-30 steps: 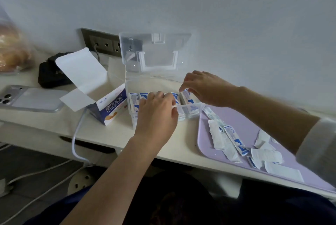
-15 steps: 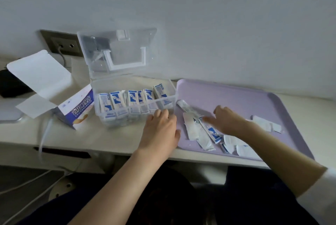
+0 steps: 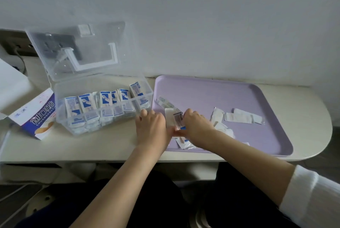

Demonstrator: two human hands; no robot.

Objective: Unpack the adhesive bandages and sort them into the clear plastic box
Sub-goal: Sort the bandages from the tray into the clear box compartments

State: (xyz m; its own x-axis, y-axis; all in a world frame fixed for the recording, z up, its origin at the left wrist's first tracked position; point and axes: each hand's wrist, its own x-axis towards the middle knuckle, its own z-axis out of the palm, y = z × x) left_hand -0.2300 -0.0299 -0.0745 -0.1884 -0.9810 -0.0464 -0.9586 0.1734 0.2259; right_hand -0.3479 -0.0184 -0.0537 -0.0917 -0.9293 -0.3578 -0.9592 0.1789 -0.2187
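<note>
The clear plastic box [image 3: 60,115] stands open on the white desk, its lid [image 3: 82,51] tilted up against the wall. A row of blue-and-white wrapped bandages [image 3: 103,102] stands inside it. To its right lies a lilac tray [image 3: 220,95] with several loose bandages [image 3: 239,117] on it. At the tray's left edge both hands meet over a small stack of bandages [image 3: 174,119]. My right hand [image 3: 196,126] grips the stack from the right. My left hand [image 3: 152,128] holds it from the left.
An opened blue-and-white bandage carton [image 3: 36,115] lies left of the box, its flap raised. A wall socket [image 3: 16,43] with a plugged cable sits behind it. The desk's rounded end [image 3: 316,122] lies right of the tray. My dark-clothed legs are below the desk edge.
My right hand gathered bandages from the tray and raised them at its left edge. My left hand moved right from the box front to meet the stack. The view shifted right.
</note>
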